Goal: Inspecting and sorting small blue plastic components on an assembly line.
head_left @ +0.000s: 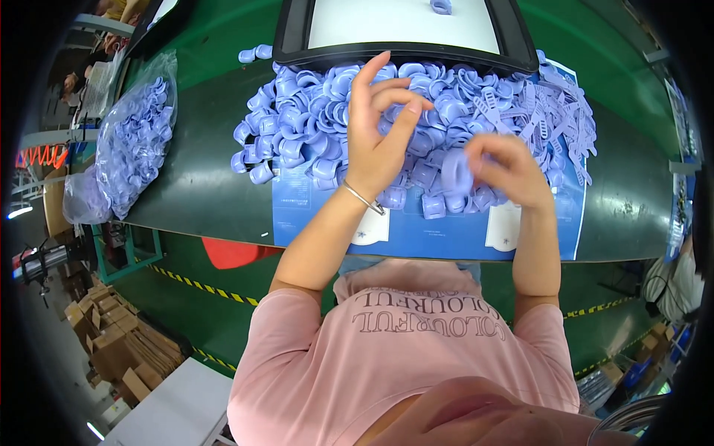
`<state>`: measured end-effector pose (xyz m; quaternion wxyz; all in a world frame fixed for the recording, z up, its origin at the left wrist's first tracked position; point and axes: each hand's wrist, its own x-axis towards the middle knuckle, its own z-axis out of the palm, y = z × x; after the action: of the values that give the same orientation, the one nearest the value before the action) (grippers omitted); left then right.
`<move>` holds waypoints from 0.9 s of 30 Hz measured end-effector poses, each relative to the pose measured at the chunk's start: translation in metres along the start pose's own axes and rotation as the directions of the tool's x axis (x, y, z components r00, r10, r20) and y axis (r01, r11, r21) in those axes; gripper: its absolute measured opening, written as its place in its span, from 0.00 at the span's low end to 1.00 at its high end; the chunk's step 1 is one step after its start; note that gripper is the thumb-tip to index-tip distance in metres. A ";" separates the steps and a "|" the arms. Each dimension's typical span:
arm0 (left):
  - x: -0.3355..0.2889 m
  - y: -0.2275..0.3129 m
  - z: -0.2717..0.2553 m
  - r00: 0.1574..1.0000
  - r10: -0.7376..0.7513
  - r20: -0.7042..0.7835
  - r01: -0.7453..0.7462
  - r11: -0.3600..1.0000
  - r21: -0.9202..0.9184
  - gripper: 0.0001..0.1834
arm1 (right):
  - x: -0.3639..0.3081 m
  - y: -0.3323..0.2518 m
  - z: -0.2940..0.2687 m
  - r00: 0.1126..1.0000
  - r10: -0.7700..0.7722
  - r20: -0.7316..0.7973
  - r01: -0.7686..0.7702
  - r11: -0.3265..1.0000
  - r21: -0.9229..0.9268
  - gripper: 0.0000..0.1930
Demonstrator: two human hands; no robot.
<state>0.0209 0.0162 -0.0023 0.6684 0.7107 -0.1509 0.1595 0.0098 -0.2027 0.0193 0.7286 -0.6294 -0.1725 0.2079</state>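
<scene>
Purple band [455,172] is being pinched, ideally lightly, at nine o'clock of right hand [515,169]; left hand [375,137] is being held, fingers loosely spread.

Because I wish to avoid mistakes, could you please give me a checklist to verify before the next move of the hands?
1. Left hand free: ok, no part visible in it.
2. Right hand on ring: ok, at its fingertips.
3. Ring's grip firm: cannot tell, blurred.
4. Straps separate from pile: not ok, they overlap.
5. Tray bare: not ok, one part lies there.
</scene>
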 end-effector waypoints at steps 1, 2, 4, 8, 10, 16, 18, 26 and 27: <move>0.000 0.000 0.002 0.997 -0.010 -0.071 0.011 1.000 0.003 0.29 | -0.001 -0.007 -0.001 0.953 0.076 0.294 -0.022 0.983 -0.181 0.04; 0.000 0.000 -0.001 0.997 -0.009 -0.081 0.010 1.000 0.007 0.29 | -0.001 -0.011 0.000 0.818 0.193 0.542 0.013 0.935 -0.353 0.05; 0.001 0.001 -0.005 0.999 0.021 0.038 -0.033 0.934 0.357 0.27 | -0.002 -0.005 0.008 0.766 0.190 0.614 0.093 0.913 -0.398 0.07; -0.002 0.000 0.001 0.985 0.139 0.101 -0.171 0.803 0.571 0.19 | 0.010 -0.010 0.027 0.982 -0.030 -0.186 0.102 0.916 0.388 0.13; -0.003 0.001 0.006 0.985 0.146 0.096 -0.174 0.814 0.553 0.17 | 0.015 -0.004 0.022 0.809 -0.178 -0.560 0.221 0.975 0.009 0.15; -0.008 -0.004 0.007 0.950 0.124 0.287 -0.307 0.541 0.783 0.17 | 0.005 0.007 -0.009 0.840 -0.493 -0.229 -0.162 0.175 -0.971 0.12; -0.008 -0.010 0.008 0.951 0.130 0.281 -0.307 0.522 0.796 0.16 | 0.006 0.008 -0.008 0.841 -0.488 -0.233 -0.166 0.177 -0.970 0.11; -0.005 -0.006 0.001 0.956 0.150 0.252 -0.293 0.530 0.795 0.07 | 0.012 0.008 -0.006 0.721 -0.681 -0.126 0.043 0.226 -0.973 0.04; -0.004 -0.006 0.002 0.954 0.189 0.233 -0.300 0.588 0.751 0.06 | 0.012 0.008 0.002 0.733 -0.608 -0.305 0.088 0.530 -0.844 0.04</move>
<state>0.0200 0.0147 -0.0090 0.2549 0.9102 -0.2056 0.2537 0.0186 -0.1940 0.0117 0.4200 -0.8608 -0.1489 -0.2460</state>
